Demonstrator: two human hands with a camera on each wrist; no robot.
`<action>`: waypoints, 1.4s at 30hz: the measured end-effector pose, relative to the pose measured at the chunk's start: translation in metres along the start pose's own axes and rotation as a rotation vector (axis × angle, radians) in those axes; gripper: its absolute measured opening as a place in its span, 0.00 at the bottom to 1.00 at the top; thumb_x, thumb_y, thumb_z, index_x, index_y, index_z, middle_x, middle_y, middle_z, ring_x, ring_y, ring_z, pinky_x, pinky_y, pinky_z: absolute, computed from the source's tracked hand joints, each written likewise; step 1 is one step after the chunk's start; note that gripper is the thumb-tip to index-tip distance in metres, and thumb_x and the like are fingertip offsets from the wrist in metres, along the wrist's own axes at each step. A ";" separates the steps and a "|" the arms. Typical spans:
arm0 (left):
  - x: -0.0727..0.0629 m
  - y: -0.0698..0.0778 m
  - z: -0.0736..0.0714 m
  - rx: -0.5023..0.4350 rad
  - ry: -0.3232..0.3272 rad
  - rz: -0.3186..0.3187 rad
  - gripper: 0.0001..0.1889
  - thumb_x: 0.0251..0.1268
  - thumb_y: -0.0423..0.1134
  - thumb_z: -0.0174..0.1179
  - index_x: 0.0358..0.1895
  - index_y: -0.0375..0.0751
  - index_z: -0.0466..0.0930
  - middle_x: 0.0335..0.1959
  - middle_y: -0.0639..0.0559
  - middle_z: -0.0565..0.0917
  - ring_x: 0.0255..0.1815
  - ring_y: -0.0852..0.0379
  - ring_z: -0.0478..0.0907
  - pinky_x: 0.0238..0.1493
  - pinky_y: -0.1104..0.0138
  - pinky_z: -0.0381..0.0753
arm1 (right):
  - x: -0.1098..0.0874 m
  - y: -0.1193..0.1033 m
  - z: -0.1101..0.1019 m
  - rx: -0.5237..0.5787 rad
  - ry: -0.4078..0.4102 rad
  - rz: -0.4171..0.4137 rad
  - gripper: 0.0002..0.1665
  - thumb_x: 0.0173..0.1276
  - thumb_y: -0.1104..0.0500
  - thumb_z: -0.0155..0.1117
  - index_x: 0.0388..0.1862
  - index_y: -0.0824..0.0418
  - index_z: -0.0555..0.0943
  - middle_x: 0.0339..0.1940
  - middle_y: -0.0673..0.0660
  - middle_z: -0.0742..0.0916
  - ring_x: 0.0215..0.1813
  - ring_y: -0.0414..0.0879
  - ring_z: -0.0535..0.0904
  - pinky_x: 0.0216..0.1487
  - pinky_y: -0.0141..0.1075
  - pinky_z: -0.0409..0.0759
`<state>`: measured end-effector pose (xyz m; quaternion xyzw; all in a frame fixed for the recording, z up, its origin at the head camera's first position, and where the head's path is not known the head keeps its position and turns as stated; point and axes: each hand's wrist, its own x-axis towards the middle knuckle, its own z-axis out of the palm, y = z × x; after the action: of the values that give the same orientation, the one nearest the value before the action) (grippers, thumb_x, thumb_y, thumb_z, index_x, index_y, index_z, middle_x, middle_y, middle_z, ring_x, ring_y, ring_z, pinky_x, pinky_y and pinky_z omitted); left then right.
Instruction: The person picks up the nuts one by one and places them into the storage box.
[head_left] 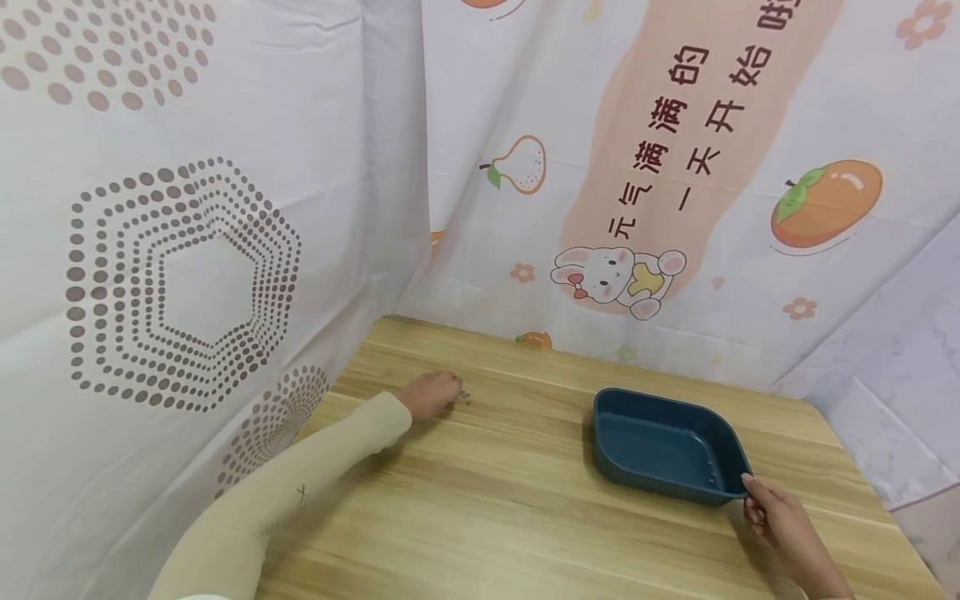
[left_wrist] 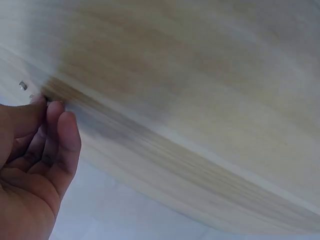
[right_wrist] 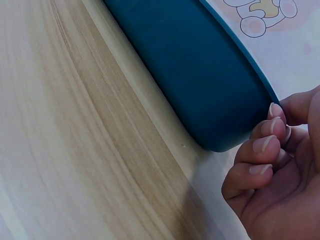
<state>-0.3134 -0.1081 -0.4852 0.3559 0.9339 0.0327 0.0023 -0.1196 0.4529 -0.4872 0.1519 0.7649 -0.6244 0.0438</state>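
My left hand (head_left: 431, 394) is down on the wooden table beside a few tiny dark metal pieces (head_left: 467, 397). In the left wrist view its thumb and fingertips come together at the tabletop, around a small dark bit that they mostly hide. One loose metal piece (left_wrist: 23, 86) lies just beyond them, too small to name for certain. At the right, my right hand (head_left: 780, 521) pinches the near right corner rim of a dark blue plastic tray (head_left: 652, 481), thumb over the edge and fingers curled below. Several small pieces (head_left: 711, 473) lie inside the tray at its right end.
The tray stands on the wood-grain table (head_left: 480, 517), right of the middle. A printed curtain (head_left: 487, 283) hangs along the table's back edge, and a white dotted cloth (head_left: 202, 292) hangs along the left side. More pale cloth (head_left: 892, 375) covers the right.
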 end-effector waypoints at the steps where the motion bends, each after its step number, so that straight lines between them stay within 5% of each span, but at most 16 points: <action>1: 0.000 0.000 0.000 0.010 -0.002 0.005 0.05 0.67 0.26 0.67 0.35 0.38 0.81 0.35 0.49 0.81 0.35 0.56 0.80 0.39 0.68 0.83 | 0.000 0.000 0.000 -0.001 -0.001 0.000 0.26 0.85 0.46 0.49 0.27 0.59 0.72 0.23 0.48 0.74 0.23 0.39 0.68 0.25 0.32 0.71; 9: 0.001 0.001 -0.005 0.000 0.006 0.036 0.02 0.71 0.28 0.61 0.41 0.33 0.82 0.37 0.47 0.83 0.34 0.55 0.81 0.39 0.65 0.84 | -0.001 -0.002 0.000 -0.017 -0.002 0.018 0.26 0.85 0.45 0.48 0.27 0.59 0.72 0.23 0.48 0.74 0.24 0.39 0.68 0.26 0.32 0.71; 19: 0.002 -0.002 -0.010 -0.121 0.089 0.087 0.11 0.75 0.30 0.56 0.29 0.42 0.77 0.24 0.56 0.73 0.24 0.64 0.66 0.28 0.72 0.74 | -0.001 0.000 0.001 -0.019 -0.003 0.003 0.27 0.85 0.46 0.48 0.27 0.60 0.72 0.22 0.48 0.73 0.23 0.40 0.68 0.25 0.32 0.70; 28: 0.004 -0.002 -0.011 -0.098 0.106 0.094 0.04 0.74 0.32 0.61 0.39 0.37 0.84 0.35 0.52 0.83 0.33 0.62 0.78 0.36 0.73 0.79 | -0.002 -0.002 0.001 -0.019 0.002 0.011 0.27 0.85 0.46 0.48 0.26 0.60 0.72 0.22 0.48 0.74 0.23 0.40 0.68 0.26 0.32 0.71; 42: 0.005 -0.003 -0.012 -0.110 0.184 0.124 0.03 0.74 0.32 0.60 0.41 0.38 0.83 0.36 0.53 0.83 0.35 0.62 0.80 0.37 0.74 0.80 | -0.001 -0.003 0.000 -0.030 0.000 0.033 0.27 0.85 0.45 0.48 0.26 0.59 0.71 0.23 0.49 0.73 0.23 0.40 0.68 0.27 0.32 0.72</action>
<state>-0.3201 -0.1079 -0.4730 0.4080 0.9031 0.1163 -0.0660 -0.1198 0.4525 -0.4845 0.1636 0.7716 -0.6121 0.0563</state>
